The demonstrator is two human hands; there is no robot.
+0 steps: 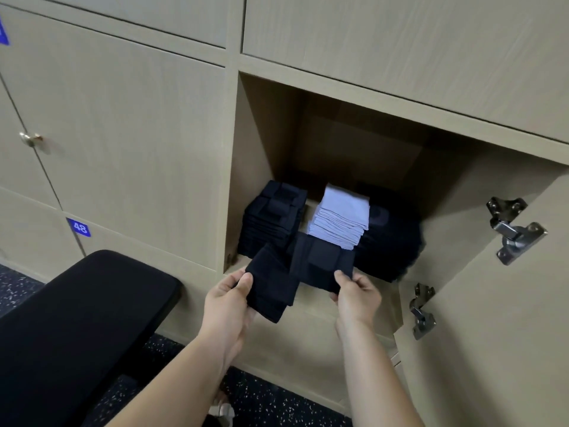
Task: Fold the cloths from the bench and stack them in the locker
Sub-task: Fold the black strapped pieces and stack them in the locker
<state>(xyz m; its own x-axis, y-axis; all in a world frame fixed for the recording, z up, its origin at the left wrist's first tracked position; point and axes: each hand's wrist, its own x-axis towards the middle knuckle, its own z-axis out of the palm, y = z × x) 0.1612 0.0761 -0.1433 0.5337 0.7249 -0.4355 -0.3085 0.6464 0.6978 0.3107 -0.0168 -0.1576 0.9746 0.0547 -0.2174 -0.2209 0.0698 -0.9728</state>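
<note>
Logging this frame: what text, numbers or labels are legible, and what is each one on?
"48": white digits on a blue label, at the top left corner of a closed locker door at lower left.
A second blue label at the top left edge of the picture is cut off by the frame and cannot be read.
No other text shows.

A small blue label (79,228) bearing the white number "48" sits at the top left corner of a closed light-wood locker door (101,238), low on the left. A second blue label (3,32) stands at the top left corner of the larger door (123,134) above it. The picture's edge cuts it off, and its white mark cannot be read.
</note>
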